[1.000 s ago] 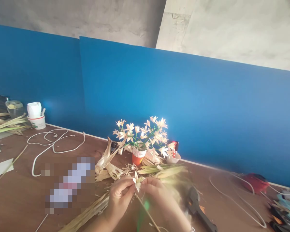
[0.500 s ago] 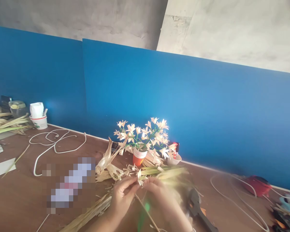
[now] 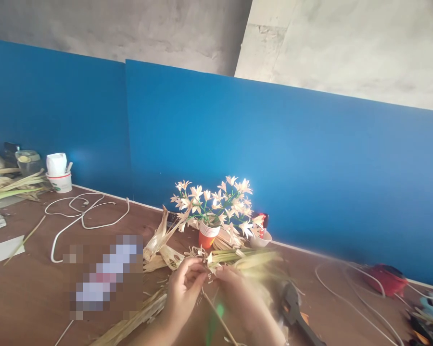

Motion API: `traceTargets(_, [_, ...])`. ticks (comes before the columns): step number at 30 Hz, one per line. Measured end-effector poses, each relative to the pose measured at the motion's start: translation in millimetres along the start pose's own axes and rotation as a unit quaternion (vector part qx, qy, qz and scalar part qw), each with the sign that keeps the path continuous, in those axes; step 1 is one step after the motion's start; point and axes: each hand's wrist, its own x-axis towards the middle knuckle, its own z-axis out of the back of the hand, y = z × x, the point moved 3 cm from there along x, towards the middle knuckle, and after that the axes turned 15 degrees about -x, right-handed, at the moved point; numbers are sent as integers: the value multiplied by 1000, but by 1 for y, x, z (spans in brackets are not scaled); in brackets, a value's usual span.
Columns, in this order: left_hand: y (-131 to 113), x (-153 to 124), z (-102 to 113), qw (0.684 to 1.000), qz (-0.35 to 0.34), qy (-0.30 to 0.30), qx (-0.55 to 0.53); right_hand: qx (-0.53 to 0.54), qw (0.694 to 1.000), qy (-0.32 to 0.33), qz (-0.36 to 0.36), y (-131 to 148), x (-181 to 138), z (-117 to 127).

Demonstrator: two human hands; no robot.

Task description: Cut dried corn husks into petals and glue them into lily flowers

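Between my two hands is a small pale husk flower (image 3: pixel 210 263) with pointed petals. My left hand (image 3: pixel 186 284) is closed, thumb and fingers pinching at the flower's lower left side. On its other side, my right hand (image 3: pixel 234 284) pinches the right edge of the flower; its fingertips are partly hidden. A thin stick (image 3: pixel 218 312) lies below the hands, pointing toward me. Just behind them stands an orange and white paper cup (image 3: pixel 208 235) holding a bunch of pale husk flowers (image 3: pixel 216 204) on green stems.
Dried corn husks (image 3: pixel 160 238) lie around the cup and left of my hands. A black glue gun (image 3: pixel 294 307) rests at right, near my right forearm. White cables (image 3: pixel 81 216) loop across the table. A red pouch (image 3: pixel 386 278) lies far right; a blue partition (image 3: pixel 274 158) closes the back.
The left fingers have curled slightly and the right hand has shifted a little at the flower. The flower stays between the hands.
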Motion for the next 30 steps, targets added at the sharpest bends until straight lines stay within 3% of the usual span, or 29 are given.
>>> traceTargets(5, [-1, -2, 1, 999, -11, 15, 50, -39, 999, 1, 0, 1, -1, 2])
traceTargets(12, [-7, -1, 4, 986, -112, 29, 118, -32, 998, 42, 15, 1, -1, -4])
traceTargets(22, [-6, -1, 3, 993, -53, 13, 104, -81, 996, 23, -10, 3, -7, -10])
traceTargets(30, [-9, 0, 2, 994, -69, 22, 84, -163, 987, 5, 6, 8, -9, -7])
